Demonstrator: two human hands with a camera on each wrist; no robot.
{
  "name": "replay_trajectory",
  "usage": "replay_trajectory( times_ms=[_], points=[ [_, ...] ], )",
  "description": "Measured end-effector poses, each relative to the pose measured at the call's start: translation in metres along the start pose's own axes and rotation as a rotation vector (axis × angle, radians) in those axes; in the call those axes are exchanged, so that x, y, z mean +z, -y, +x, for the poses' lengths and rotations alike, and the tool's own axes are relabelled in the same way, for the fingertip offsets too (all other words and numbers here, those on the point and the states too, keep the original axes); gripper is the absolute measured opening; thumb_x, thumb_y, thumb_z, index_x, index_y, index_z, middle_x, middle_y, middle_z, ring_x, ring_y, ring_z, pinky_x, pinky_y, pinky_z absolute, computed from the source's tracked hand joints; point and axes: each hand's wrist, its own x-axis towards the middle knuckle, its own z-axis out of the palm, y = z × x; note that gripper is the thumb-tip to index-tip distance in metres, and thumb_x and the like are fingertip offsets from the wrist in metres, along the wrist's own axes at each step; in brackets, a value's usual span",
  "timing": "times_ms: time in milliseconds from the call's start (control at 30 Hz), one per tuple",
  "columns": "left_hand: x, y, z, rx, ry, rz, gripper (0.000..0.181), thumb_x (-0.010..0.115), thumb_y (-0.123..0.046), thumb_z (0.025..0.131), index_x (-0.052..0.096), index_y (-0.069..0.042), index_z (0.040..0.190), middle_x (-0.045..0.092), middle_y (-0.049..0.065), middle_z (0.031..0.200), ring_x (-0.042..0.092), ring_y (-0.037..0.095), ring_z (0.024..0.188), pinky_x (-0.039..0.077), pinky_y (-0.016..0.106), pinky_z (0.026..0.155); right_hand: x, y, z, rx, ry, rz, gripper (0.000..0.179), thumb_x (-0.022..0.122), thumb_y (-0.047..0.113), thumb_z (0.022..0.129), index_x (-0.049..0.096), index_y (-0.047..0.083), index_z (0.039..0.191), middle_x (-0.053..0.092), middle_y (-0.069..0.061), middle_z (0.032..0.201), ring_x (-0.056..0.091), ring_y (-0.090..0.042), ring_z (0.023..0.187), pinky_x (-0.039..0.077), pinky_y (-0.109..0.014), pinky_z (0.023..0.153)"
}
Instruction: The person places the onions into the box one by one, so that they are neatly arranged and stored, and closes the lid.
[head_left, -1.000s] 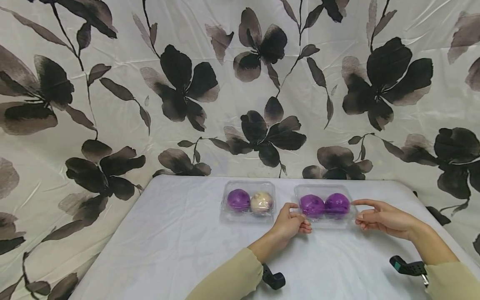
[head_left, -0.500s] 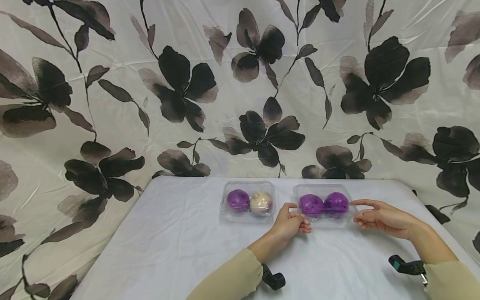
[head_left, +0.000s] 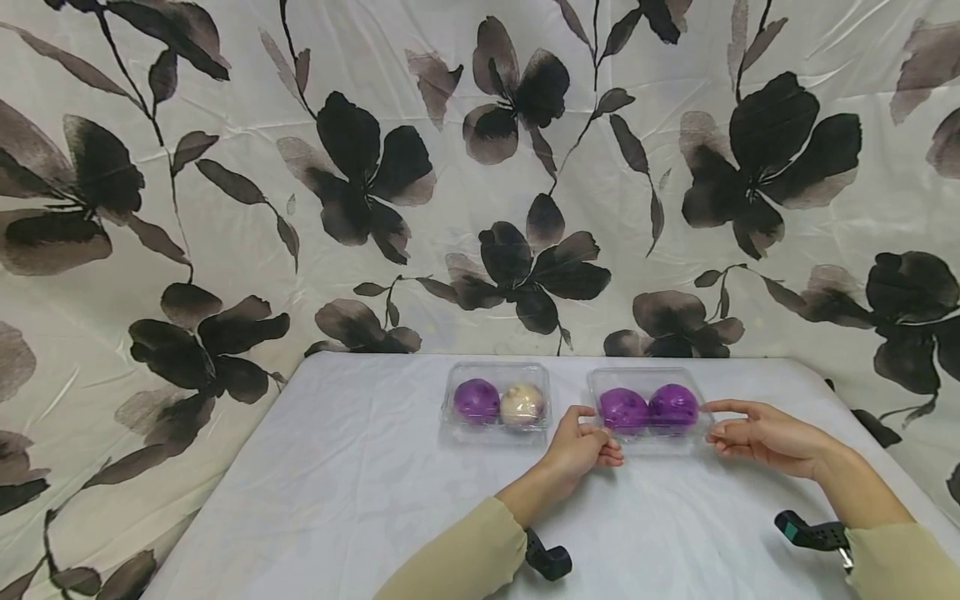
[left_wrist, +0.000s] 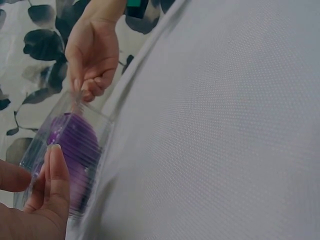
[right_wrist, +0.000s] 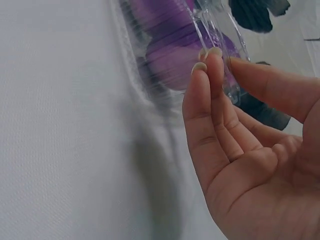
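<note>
On the right of the white table in the head view sits a clear plastic clamshell box (head_left: 647, 377). Inside it lie two round purple balls, a left ball (head_left: 624, 410) and a right ball (head_left: 673, 407). My left hand (head_left: 573, 454) pinches the box's left end between thumb and fingers. At the opposite end, my right hand (head_left: 772, 437) pinches the rim, its index finger stretched along the side. The left wrist view shows the purple contents (left_wrist: 75, 145) through the plastic, with fingertips on the near end. In the right wrist view, thumb and fingertips meet at the box edge (right_wrist: 235, 92).
Left of my left hand stands a second clear box (head_left: 495, 435), holding one purple ball (head_left: 476, 402) and one cream ball (head_left: 522, 405). Behind the white-covered table (head_left: 360, 500) hangs a floral cloth (head_left: 420, 317). Each wrist wears a black camera mount (head_left: 550, 560).
Both hands keep hold of the right-hand box, which stays in place. The head view has shifted very slightly; the right hand sits a touch further left.
</note>
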Motion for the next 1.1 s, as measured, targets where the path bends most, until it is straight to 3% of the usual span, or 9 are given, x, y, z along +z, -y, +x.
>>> replay_trajectory(
  times_ms=[333,667,933,1100],
  points=[
    [-0.002,-0.001,0.000,0.005,0.005,-0.015,0.043,0.053,0.010,0.098,0.036,0.002,0.137,0.066,0.015,0.082,0.065,0.015,0.062,0.065,0.036,0.070,-0.002,-0.001,0.003,0.006,0.015,0.059,0.035,0.047,-0.005,0.104,0.057,0.019,0.128,0.072,-0.014,0.112,0.068,-0.014,0.096,0.059,-0.027,0.088],
    [-0.002,0.000,0.001,0.005,-0.004,-0.018,0.043,0.052,0.010,0.098,0.036,0.003,0.136,0.065,0.014,0.082,0.064,0.015,0.061,0.064,0.035,0.070,0.000,0.001,0.006,0.054,-0.029,0.076,0.033,0.051,-0.004,0.104,0.057,0.020,0.126,0.071,-0.015,0.114,0.068,-0.016,0.098,0.059,-0.028,0.089],
    [-0.001,-0.001,-0.002,-0.030,-0.041,0.027,0.039,0.055,0.002,0.101,0.039,0.001,0.137,0.067,0.018,0.090,0.063,0.015,0.061,0.064,0.033,0.067,-0.002,-0.002,0.005,0.065,-0.059,0.042,0.031,0.051,0.000,0.104,0.058,0.023,0.124,0.069,-0.013,0.117,0.068,-0.017,0.103,0.059,-0.031,0.091],
    [-0.010,-0.006,-0.016,-0.080,0.027,0.145,0.046,0.057,-0.008,0.103,0.037,0.000,0.143,0.063,0.018,0.104,0.066,0.019,0.070,0.064,0.035,0.069,-0.005,-0.004,0.001,0.072,-0.060,-0.012,0.029,0.049,0.007,0.108,0.060,0.027,0.125,0.068,-0.008,0.119,0.069,-0.017,0.103,0.059,-0.035,0.092]
  ],
)
